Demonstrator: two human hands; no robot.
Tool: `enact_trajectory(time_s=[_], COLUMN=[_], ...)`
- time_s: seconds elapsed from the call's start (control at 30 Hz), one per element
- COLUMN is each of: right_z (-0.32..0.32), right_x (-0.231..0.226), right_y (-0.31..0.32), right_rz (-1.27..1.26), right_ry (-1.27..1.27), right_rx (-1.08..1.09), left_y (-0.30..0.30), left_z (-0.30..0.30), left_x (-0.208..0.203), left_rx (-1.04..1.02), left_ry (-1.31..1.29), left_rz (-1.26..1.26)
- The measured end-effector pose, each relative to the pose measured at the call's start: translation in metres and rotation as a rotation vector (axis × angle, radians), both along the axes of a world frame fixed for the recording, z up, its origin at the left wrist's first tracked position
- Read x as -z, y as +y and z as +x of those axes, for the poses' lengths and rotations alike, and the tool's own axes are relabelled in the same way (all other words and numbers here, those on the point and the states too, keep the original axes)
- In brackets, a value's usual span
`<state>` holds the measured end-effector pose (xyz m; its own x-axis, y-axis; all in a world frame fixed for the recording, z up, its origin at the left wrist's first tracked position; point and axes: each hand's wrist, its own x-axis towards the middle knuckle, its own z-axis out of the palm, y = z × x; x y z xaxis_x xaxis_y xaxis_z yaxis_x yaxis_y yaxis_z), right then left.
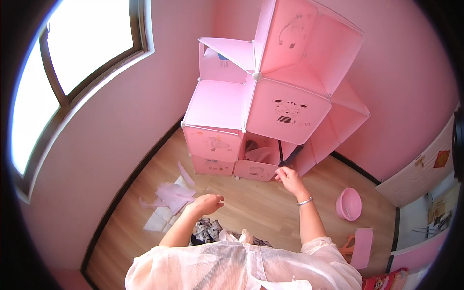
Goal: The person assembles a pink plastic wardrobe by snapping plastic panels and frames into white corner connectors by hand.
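Observation:
A pink cube storage cabinet (290, 107) made of plastic panels and white connectors stands before me. My right hand (289, 179), with a bracelet on the wrist, is at the front of its low open compartment. Its fingers are closed right below the tip of a dark V-shaped thing (290, 155); what they hold is too small to make out. Pale, blurred items (260, 153) lie inside that compartment. My left hand (208, 204) hovers lower left over the floor, fingers loosely apart and holding nothing, nearest to a pale pink crumpled sheet (175, 195).
White flat pieces (157, 220) lie beside the sheet on the wooden floor (251, 203). A pink basin (348, 204) stands at the right, with a pink panel (362, 248) and an orange thing (347, 245) nearer me. A window (92, 43) is in the left wall.

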<state>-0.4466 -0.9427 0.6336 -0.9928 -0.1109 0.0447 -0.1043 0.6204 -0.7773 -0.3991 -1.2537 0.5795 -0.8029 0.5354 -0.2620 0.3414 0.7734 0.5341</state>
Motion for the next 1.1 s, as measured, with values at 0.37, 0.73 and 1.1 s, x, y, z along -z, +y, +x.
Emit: enact_trajectory(time_s=[0.37,0.73,1.1], right_z=[-0.163,-0.334,-0.319], right_x=[-0.112,0.102,0.147], right_y=[-0.121,-0.213,-0.153], right_rz=[0.253,0.52,0.019], right_ry=[0.356,-0.324,-0.643], right_rx=[-0.184,-0.035,0.571], left_y=[-0.124,-0.151,-0.139], left_z=[-0.233,-0.387,-0.394], left_x=[0.091,0.138,0.108], left_rx=[-0.718,-0.992,-1.209], left_ry=[0.223,0.162,-0.09], left_rz=[0.456,0.24,0.008])
